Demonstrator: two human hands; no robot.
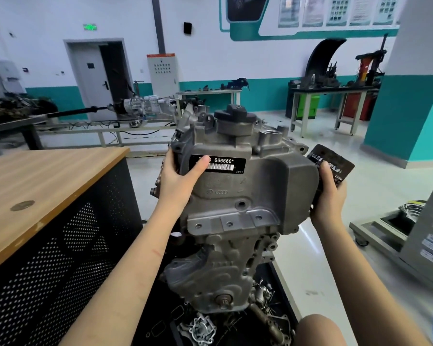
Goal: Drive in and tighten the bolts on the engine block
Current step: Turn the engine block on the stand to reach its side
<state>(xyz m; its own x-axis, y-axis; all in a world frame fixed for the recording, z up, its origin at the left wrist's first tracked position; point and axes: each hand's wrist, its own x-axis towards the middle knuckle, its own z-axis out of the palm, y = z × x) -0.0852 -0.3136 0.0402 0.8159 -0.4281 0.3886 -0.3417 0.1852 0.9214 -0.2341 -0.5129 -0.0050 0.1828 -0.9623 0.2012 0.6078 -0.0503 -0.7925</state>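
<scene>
One engine block [235, 196] stands in the middle, with one black filler cap [235, 115] on top and one barcode label [218, 164] on its near face. Two hands [179, 178] grip it, left and right [329, 193]. One wooden worktop [35, 181] sits at left. Two benches [335, 92] stand far right.

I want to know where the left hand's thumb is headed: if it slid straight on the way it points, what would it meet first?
The left hand grips the engine cover; its thumb already lies on the black barcode label, pointing at its printed number.

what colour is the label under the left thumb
Black with white digits and a white barcode, on the engine cover; label, head view.
</scene>
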